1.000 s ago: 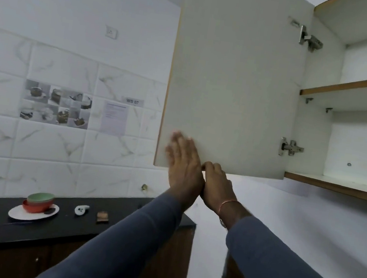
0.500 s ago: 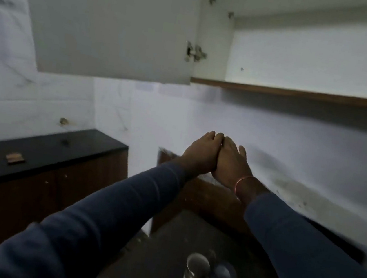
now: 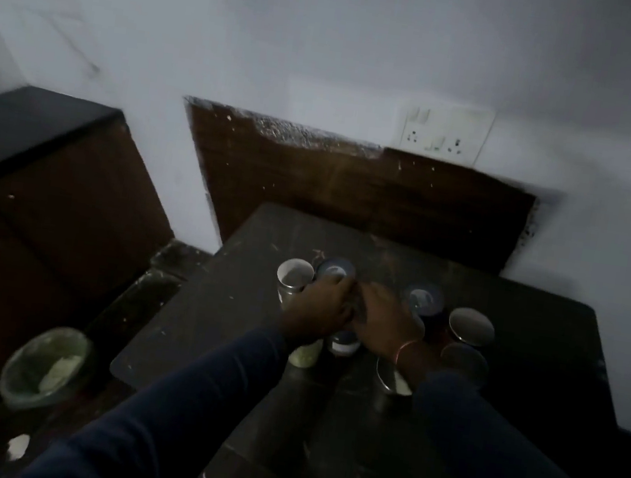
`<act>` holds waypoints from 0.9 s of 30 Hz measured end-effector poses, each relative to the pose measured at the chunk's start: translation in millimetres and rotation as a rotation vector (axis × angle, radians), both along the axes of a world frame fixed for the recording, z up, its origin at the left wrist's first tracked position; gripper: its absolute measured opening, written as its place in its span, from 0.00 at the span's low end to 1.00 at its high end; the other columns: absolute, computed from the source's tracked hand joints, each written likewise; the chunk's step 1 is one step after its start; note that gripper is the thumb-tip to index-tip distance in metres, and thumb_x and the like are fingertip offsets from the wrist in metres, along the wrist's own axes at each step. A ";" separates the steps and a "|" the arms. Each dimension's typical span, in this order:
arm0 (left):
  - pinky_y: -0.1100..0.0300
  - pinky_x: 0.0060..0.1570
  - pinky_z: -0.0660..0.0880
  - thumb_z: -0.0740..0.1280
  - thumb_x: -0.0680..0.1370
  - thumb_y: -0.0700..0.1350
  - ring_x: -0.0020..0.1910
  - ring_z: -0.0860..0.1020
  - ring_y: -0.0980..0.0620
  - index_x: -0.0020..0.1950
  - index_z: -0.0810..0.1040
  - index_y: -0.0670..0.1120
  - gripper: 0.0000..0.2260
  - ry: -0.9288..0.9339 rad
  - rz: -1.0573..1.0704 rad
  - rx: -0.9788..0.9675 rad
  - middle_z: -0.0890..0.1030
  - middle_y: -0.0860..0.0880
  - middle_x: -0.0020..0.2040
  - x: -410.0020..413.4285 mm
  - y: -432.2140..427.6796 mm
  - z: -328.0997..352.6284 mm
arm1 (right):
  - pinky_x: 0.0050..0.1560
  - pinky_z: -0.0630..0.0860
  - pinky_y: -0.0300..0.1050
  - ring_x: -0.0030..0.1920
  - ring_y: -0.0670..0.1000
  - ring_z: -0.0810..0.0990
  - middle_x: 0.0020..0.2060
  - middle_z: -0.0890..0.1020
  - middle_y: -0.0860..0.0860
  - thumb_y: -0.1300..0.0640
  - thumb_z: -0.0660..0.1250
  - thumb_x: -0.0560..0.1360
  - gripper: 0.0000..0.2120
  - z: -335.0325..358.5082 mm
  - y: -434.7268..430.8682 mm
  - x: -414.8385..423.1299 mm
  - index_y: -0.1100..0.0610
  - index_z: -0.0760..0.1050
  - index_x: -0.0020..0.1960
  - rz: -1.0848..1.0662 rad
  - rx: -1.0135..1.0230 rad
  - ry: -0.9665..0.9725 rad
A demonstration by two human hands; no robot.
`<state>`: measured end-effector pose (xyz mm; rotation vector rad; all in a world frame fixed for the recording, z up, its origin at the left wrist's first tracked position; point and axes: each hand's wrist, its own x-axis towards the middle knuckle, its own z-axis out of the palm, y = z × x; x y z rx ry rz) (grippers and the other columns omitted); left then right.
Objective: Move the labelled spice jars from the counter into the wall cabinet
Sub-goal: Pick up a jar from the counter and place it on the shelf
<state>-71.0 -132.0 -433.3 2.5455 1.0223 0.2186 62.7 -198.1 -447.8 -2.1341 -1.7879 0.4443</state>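
Where the left hand (image 3: pixel 316 308) and right hand (image 3: pixel 385 323) meet among round shiny-lidded jars (image 3: pixel 472 326), blur hides their grip.

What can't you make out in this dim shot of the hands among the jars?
Head view only:
1. Labels on the jars: too dark and blurred to read.
2. Whether the left hand or right hand grips anything: their backs cover the fingers, and motion blurs them.
3. The wall cabinet: outside the frame.

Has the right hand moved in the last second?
Yes: the right hand has dropped from the cabinet door down to the spice jars standing on the dark counter.
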 end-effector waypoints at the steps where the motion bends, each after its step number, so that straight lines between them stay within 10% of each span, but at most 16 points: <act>1: 0.49 0.55 0.74 0.63 0.77 0.49 0.59 0.76 0.40 0.68 0.71 0.42 0.21 0.026 -0.028 0.012 0.75 0.41 0.64 -5.7 -4.3 -14.6 | 0.69 0.65 0.54 0.68 0.56 0.70 0.68 0.72 0.54 0.51 0.66 0.74 0.27 -13.0 -5.4 -5.9 0.53 0.65 0.72 -0.013 -0.038 0.020; 6: 0.46 0.65 0.65 0.56 0.77 0.52 0.65 0.73 0.42 0.68 0.73 0.45 0.22 0.169 -0.140 0.126 0.75 0.43 0.66 -29.4 -7.5 -60.0 | 0.74 0.44 0.63 0.76 0.55 0.60 0.77 0.57 0.55 0.44 0.62 0.76 0.28 -56.8 -18.6 -30.1 0.48 0.62 0.74 -0.083 -0.169 -0.133; 16: 0.43 0.70 0.59 0.55 0.71 0.59 0.71 0.68 0.43 0.67 0.73 0.47 0.28 0.089 -0.189 0.109 0.74 0.45 0.68 -56.1 13.2 -87.0 | 0.74 0.53 0.59 0.72 0.58 0.66 0.72 0.67 0.57 0.48 0.66 0.74 0.22 -65.2 -3.5 -55.0 0.56 0.71 0.65 -0.223 -0.058 -0.198; 21: 0.42 0.60 0.74 0.71 0.65 0.54 0.59 0.78 0.45 0.57 0.79 0.49 0.22 0.043 -0.230 0.147 0.80 0.47 0.57 -62.2 27.1 -92.7 | 0.71 0.60 0.55 0.67 0.58 0.71 0.68 0.71 0.56 0.47 0.64 0.74 0.21 -64.0 5.0 -64.8 0.56 0.73 0.63 -0.275 -0.045 -0.146; 27: 0.50 0.55 0.73 0.62 0.67 0.52 0.48 0.79 0.47 0.49 0.81 0.50 0.15 -0.047 -0.190 0.185 0.80 0.50 0.48 -65.4 30.5 -97.0 | 0.74 0.57 0.55 0.71 0.57 0.67 0.71 0.67 0.56 0.46 0.63 0.75 0.25 -56.5 4.8 -72.2 0.56 0.71 0.68 -0.284 -0.105 -0.100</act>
